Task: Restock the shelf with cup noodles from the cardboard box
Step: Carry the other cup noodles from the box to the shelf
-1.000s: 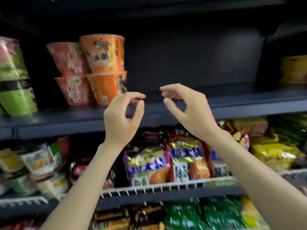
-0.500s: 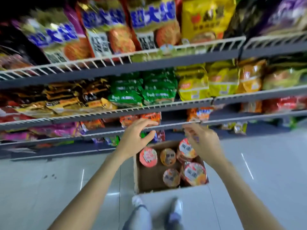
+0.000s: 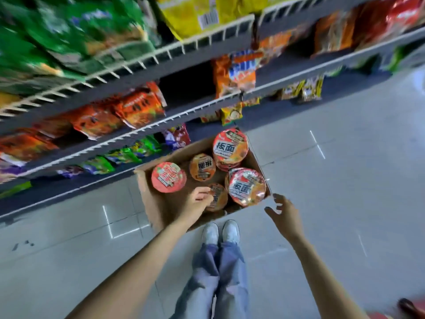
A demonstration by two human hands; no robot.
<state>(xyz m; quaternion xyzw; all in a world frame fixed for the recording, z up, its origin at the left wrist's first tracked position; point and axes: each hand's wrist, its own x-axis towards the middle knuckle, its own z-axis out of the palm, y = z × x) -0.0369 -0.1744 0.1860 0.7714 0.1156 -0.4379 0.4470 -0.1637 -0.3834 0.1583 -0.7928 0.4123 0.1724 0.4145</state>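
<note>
The open brown cardboard box (image 3: 158, 203) sits on the pale grey tiled floor (image 3: 333, 180), its far end tucked close against the bottom of the grey wire-fronted shelving (image 3: 184, 111) and its near edge just ahead of the person's white shoes (image 3: 220, 233). To the right of the box the floor lies bare and wide; to the left there is bare floor as well, running along the foot of the shelves.

Inside the box the cup noodles stand upright, foil lids facing up, so each long axis runs floor to ceiling. The left hand (image 3: 196, 201) reaches down into the box's near half, fingers curled, its grip closing on the rim of a small orange-lidded cup (image 3: 218, 196); whether the cup is held fast or only touched, I cannot tell. Just left of that hand stands a round pink-red-lidded cup (image 3: 168, 177), beyond it another small orange-lidded cup (image 3: 202, 167), and to its right a large red-and-white-lidded bowl (image 3: 247, 186), with a second large red-lidded bowl (image 3: 230, 147) stacked at the far right corner.

The right hand (image 3: 284, 214) hovers outside the box, just off its near right corner, fingers spread and loose, its grip wide and holding nothing. The large bowl lies just left of its fingertips, the box wall between them.

Packets of orange snack bags (image 3: 138, 109) fill the shelf above.
</note>
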